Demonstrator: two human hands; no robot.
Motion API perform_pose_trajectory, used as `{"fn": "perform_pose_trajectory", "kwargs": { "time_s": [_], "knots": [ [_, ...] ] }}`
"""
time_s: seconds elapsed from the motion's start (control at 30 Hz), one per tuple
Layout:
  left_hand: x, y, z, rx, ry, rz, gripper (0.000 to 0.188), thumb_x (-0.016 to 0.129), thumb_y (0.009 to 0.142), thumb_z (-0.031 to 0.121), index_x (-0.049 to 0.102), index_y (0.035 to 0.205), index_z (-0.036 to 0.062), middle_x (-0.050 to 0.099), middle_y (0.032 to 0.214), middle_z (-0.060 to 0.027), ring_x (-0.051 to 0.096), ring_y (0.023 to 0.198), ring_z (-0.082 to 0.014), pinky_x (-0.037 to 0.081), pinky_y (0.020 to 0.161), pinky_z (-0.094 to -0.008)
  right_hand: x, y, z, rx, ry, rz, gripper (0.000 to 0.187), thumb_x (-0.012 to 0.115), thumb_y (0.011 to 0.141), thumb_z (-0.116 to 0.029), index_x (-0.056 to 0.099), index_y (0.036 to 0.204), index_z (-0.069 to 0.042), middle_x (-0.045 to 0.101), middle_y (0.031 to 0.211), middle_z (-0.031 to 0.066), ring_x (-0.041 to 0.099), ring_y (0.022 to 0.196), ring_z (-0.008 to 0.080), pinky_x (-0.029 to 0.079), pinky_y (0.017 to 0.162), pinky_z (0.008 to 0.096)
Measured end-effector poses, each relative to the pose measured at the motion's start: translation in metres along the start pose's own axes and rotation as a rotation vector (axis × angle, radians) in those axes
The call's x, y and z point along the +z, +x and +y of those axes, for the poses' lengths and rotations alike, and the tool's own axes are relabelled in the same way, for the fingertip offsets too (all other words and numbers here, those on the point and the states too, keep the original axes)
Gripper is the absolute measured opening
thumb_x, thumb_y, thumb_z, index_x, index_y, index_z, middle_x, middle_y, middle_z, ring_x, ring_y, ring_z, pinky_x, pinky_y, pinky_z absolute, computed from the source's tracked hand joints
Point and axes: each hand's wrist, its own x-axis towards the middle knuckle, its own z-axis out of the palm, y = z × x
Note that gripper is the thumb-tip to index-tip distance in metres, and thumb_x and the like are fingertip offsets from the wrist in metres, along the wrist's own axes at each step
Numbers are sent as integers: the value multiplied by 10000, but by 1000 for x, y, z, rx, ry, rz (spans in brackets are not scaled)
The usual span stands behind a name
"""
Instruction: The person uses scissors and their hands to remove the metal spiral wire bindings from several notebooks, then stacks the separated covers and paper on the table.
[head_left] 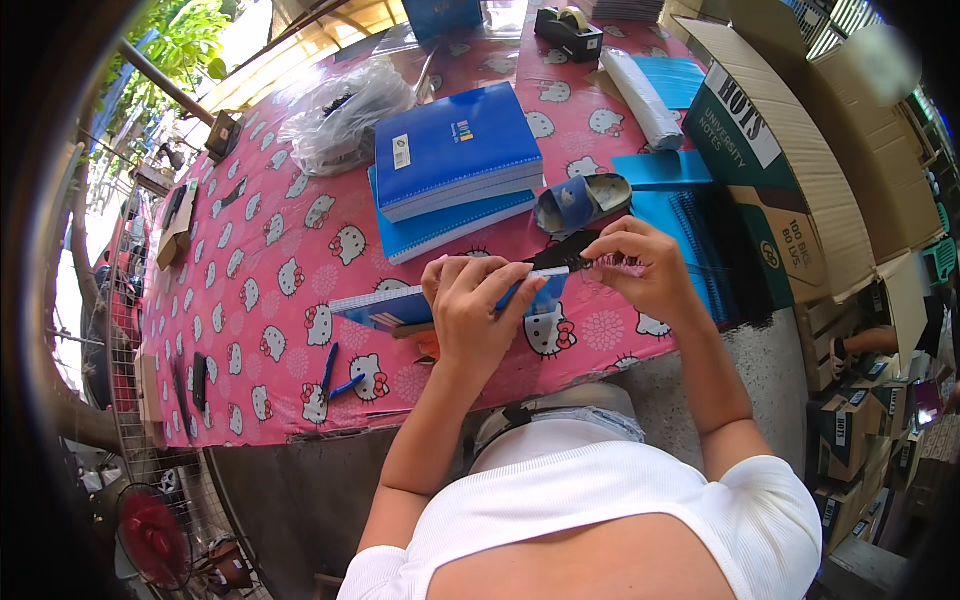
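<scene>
My left hand is closed over the top edge of a blue-covered notebook, which is tilted up on its long edge above the table. Its page edges face upward. At the notebook's right end, my right hand pinches a black toothed binding strip; the fingers partly hide it. Just beyond my hands lies a blue and grey slipper. A stack of blue notebooks rises behind the held one. Blue sheets and a bundle of black binding coils are to the right of my right hand.
A pink patterned cloth covers the table. Blue pens lie near its front edge. Farther back are a clear plastic bag, a tape dispenser and a white roll. An open cardboard box stands at the right.
</scene>
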Motion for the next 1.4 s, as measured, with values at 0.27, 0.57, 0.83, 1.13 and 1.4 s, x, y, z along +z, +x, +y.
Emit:
{"fn": "perform_pose_trajectory", "kwargs": {
  "time_s": [0.27, 0.57, 0.83, 1.13, 1.4],
  "knots": [
    [2, -1, 8, -3, 110, 17, 150, 726, 781, 309, 726, 828, 166, 661, 825, 36, 566, 856, -160, 204, 993, -420, -11, 11, 6, 178, 237, -262, 229, 725, 705, 79, 658, 908, -3, 610, 843, 48, 577, 758, 119, 469, 654, 243],
    [-2, -1, 10, -10, 62, -18, 163, 734, 766, 337, 717, 787, 176, 667, 786, 44, 568, 773, -139, 222, 951, -425, -5, 19, 2, 67, 138, -301, 300, 734, 725, 31, 735, 999, -91, 620, 825, 44, 586, 707, 114, 463, 622, 243],
    [-2, -16, 6, 151, 51, 73, 177, 788, 692, 273, 732, 823, 168, 670, 743, 61, 546, 689, -120, 227, 952, -386, -6, 16, -7, 20, 148, -360, 220, 762, 709, -23, 748, 922, -77, 629, 799, 39, 593, 696, 126, 461, 610, 249],
    [-3, -9, 16, 19, 94, 33, 183, 775, 715, 281, 737, 845, 158, 671, 762, 47, 562, 746, -139, 215, 961, -427, -2, 9, -27, 369, 184, -343, 238, 684, 781, -15, 685, 1018, -43, 620, 761, 84, 593, 663, 184, 470, 608, 313],
    [-2, -11, 7, -6, 97, 10, 169, 782, 692, 268, 713, 804, 161, 674, 787, 46, 581, 826, -156, 212, 968, -447, 14, 0, -21, -124, -211, -115, 159, 662, 794, -37, 606, 943, -46, 581, 812, 83, 605, 711, 267, 472, 599, 355]
  ]
}}
